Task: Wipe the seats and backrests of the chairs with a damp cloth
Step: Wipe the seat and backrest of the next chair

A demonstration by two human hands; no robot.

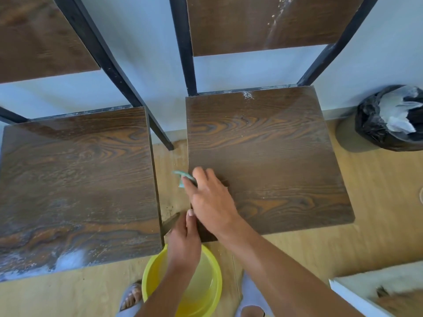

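Two dark wood-grain chairs with black metal frames stand side by side against a pale wall. My right hand (209, 197) presses a small teal cloth (183, 177) on the left edge of the right chair's seat (274, 156); only a corner of the cloth shows past my fingers. My left hand (184, 243) grips the front left corner of that seat, thumb on top. White dust lies on the front of the left chair's seat (77, 184), and streaks mark the right chair's backrest (263, 24). The left chair's backrest (36, 37) is at the top left.
A yellow basin (206, 291) holding water sits on the wooden floor between my feet, under my left forearm. A bin lined with a black bag (389, 120) stands at the right by the wall. A white-edged surface (366, 294) juts in at the bottom right.
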